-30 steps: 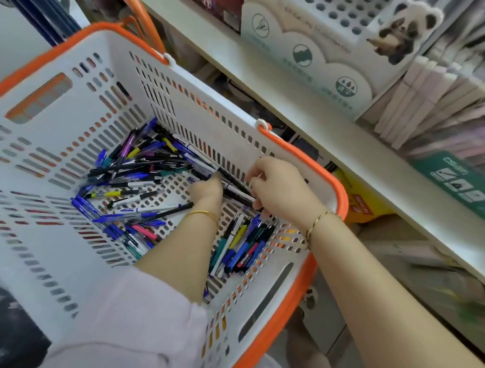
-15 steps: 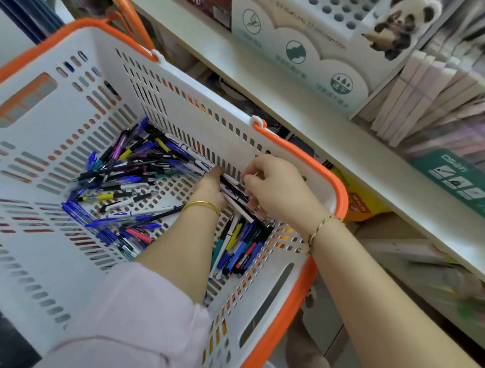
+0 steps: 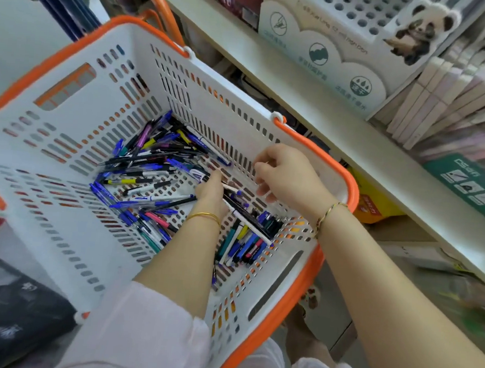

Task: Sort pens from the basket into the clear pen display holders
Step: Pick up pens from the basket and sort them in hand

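Note:
A white basket point(image 3: 58, 227) with an orange rim tilts toward me. Several pens point(image 3: 149, 173), mostly blue and black, lie loose on its slotted floor, with another cluster point(image 3: 245, 245) by the near right corner. My left hand point(image 3: 211, 191) reaches down into the basket and grips a bundle of pens point(image 3: 247, 216) that sticks out toward the lower right. My right hand point(image 3: 290, 174) hovers just above that bundle near the far wall, fingers curled; whether it pinches anything is unclear. No clear display holder shows in the head view.
A white shelf edge point(image 3: 355, 140) runs diagonally behind the basket. On it stand a white perforated pen stand with a panda picture point(image 3: 349, 24) and rows of boxed stationery point(image 3: 445, 92). A dark box point(image 3: 8, 310) lies at lower left.
My right hand has lifted slightly off the bundle of pens. My left hand has shifted a little along the basket floor with the bundle.

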`<state>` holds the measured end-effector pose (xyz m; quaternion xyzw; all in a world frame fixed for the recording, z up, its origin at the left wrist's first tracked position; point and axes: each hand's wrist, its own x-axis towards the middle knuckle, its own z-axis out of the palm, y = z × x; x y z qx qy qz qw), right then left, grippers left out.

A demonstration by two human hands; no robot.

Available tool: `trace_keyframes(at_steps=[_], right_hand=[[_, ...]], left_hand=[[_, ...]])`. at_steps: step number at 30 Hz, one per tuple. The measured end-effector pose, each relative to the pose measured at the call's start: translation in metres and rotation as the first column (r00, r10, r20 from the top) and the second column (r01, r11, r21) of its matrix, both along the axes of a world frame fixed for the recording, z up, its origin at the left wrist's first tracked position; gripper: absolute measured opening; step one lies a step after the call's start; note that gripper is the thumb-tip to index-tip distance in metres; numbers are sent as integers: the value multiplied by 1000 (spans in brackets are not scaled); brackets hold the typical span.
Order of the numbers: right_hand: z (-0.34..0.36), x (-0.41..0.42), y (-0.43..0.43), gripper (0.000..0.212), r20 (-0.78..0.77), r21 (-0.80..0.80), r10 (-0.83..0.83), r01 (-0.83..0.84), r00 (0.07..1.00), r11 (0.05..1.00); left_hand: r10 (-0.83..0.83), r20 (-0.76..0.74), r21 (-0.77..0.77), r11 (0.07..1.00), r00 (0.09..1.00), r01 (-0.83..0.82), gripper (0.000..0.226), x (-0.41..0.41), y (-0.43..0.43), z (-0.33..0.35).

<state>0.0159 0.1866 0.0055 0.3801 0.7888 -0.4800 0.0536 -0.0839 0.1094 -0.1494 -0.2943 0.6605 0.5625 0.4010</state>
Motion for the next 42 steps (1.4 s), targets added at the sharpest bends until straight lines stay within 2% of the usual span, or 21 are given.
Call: trace_keyframes(at_steps=[3,5,6,7,8,11,14,18,22,27,31,35,38,42], right_hand=[[3,-4,-4,16,-14,-20,4,-4,1000,1000],[6,-8,-6,15,-26,-21,4,-4,1000,1000],[8,-10,-7,15,-37,-14,7,-8,999,1000],[12,-12,-9,14,-52,-1,13,-13,999,1000],[16,-14,-10,14,-72,13,19,-18,997,1000],[39,-15,-13,16,-138,53,46,-39,989,998],[69,-11,-8,21,-204,7,35,-34,978,999],[125,14,24,30,-330,-71,-73,52,941,996],[181,67,74,34,-421,-40,-183,183,888,982],[232,162,128,37,-438,87,-241,307,866,948],[246,227,157,43,-429,111,-288,367,856,924],[251,272,170,48,-450,-117,-365,351,815,929],[252,289,182,38,-460,-103,-363,358,810,928],[248,296,197,11,-501,-48,-331,356,800,933]], left_hand=[[64,4,-10,998,998,-64,37,-5,-19,7],[81,31,5,997,996,-81,40,-10,-28,20],[99,22,17,995,995,-100,30,-15,-32,27],[127,19,56,990,992,-128,15,-18,-34,38],[157,17,106,982,987,-158,14,-21,-36,51],[238,10,313,922,971,-229,26,-28,-34,100],[278,35,510,821,960,-256,28,-24,-18,155],[194,-25,715,689,981,-118,27,-2,31,250],[57,-118,823,564,991,66,30,38,95,323],[-105,-203,886,404,973,229,29,114,170,381],[-181,-210,911,321,961,259,27,179,218,401],[-190,-211,909,323,959,264,27,224,255,407],[-153,-195,897,372,969,239,29,242,275,405],[-96,-169,895,401,981,194,23,252,289,406]])
